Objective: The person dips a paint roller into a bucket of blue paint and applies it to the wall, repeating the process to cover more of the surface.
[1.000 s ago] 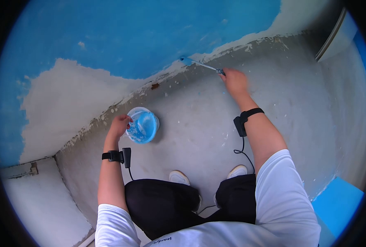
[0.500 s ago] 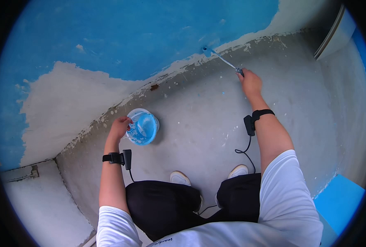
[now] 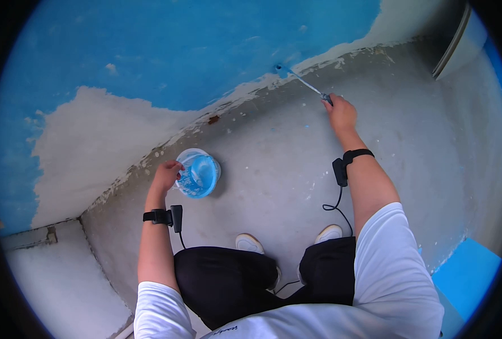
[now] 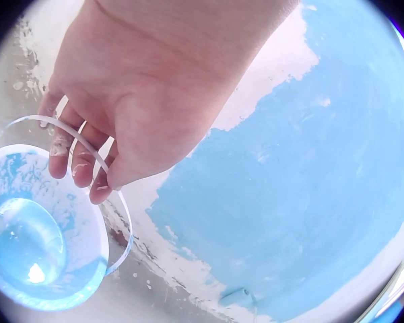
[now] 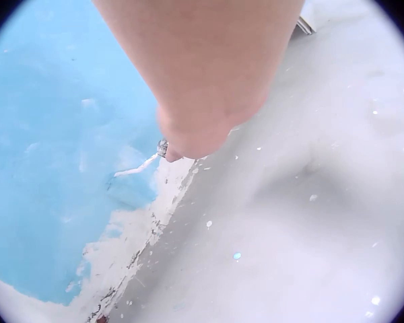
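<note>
My left hand (image 3: 166, 176) is at the left rim of a small white bucket (image 3: 212, 183) with blue paint inside. In the left wrist view, its thumb and fingers hold the bucket's thin white handle (image 4: 130, 230), which arches up over the rim. My right hand (image 3: 342, 114) grips a small paint roller (image 3: 309, 85) by its grip, arm reaching forward. The roller head (image 3: 283, 70) lies against the blue-painted wall (image 3: 177, 45), low down near the floor. In the right wrist view my forearm hides most of that hand; the roller's pale rod (image 5: 136, 169) sticks out past it.
Unpainted white patches (image 3: 98, 135) border the blue at lower left and along the base. Paint spots dot the grey concrete floor (image 3: 273, 147). A pale panel (image 3: 460, 53) stands at upper right, a blue sheet (image 3: 466, 271) at lower right. Cables run from both wrist cameras.
My right hand first moved the roller to the right along the wall's base, then shifted slightly back left. The left hand and bucket stay in nearly the same place.
</note>
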Tool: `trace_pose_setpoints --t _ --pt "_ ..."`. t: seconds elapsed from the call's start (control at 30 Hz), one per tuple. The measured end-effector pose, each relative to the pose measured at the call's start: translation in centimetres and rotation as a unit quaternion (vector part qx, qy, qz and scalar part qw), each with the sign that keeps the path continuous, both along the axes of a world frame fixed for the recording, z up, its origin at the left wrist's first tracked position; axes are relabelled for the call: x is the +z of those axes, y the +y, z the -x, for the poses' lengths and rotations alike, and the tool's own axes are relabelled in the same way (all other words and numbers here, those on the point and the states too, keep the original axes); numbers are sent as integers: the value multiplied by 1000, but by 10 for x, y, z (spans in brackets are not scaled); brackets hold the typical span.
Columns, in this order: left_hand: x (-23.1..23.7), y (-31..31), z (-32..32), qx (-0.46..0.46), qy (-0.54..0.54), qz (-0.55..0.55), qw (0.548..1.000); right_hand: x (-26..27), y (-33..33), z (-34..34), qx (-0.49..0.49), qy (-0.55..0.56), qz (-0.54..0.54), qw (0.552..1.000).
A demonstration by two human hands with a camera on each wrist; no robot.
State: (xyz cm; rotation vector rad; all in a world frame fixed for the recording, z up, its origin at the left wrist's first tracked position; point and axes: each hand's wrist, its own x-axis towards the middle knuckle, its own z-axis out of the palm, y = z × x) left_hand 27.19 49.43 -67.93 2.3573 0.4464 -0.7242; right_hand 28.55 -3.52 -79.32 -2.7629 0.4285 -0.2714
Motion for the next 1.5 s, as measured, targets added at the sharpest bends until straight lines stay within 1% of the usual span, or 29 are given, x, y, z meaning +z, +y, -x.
trace_pose_setpoints --t 0.13,0.2,0.33,0.4,0.43,0.5,0.53,0.6,0.63,0.7,0.83,0.93,1.0,1.03,1.1,1.23,1.3,1.33,1.4,1.5 --pt "6 -6 2 -4 5 -5 1000 -3 0 0 11 -10 -10 1000" --pt "1 -2 1 -2 2 -1 1000 3 0 0 21 12 -18 1000" --pt "-3 1 0 2 -1 8 1000 0 4 -2 39 0 -19 999" --pt "-3 1 0 0 -1 8 1000 -1 11 -5 60 -24 -23 998" --pt "-2 1 0 -2 -1 7 1000 -2 15 -8 60 -23 -24 998" --pt "-2 2 0 -2 -2 9 1000 -2 27 -15 101 -6 -21 995" --pt "-2 2 0 -2 -3 11 1000 -2 34 -20 102 -5 -22 995" --pt "-4 3 1 2 -4 14 1000 -5 48 -29 139 -25 -7 990" --pt "-4 3 1 5 -6 19 1000 -5 54 -30 138 -24 -9 990" --pt "-4 2 1 1 -6 19 1000 -6 63 -35 152 -9 30 988" --pt "-4 2 0 -2 -8 16 1000 -9 62 -41 157 -3 34 987" --pt "0 -3 -2 -2 2 9 1000 -10 32 -37 135 12 16 991" --pt "-1 -3 -3 -5 4 8 1000 -10 9 -30 73 60 43 995" --pt "-3 -3 -4 -7 3 8 1000 -9 1 -26 73 61 46 994" --pt "-6 -2 -5 -7 -2 16 1000 -6 -7 -17 29 63 35 997" --pt "-6 -4 -7 -6 -4 24 1000 -2 -4 -16 41 60 39 997" --pt "-7 -4 -8 -7 -8 22 1000 -4 11 -20 91 26 8 995" --pt "-8 -3 -7 -7 -11 18 1000 -6 19 -23 90 26 8 996" --pt "-5 -4 -6 -10 -13 19 1000 -9 35 -33 120 28 28 992" --pt "-5 -2 -6 -10 -12 20 1000 -11 45 -36 113 57 52 991"
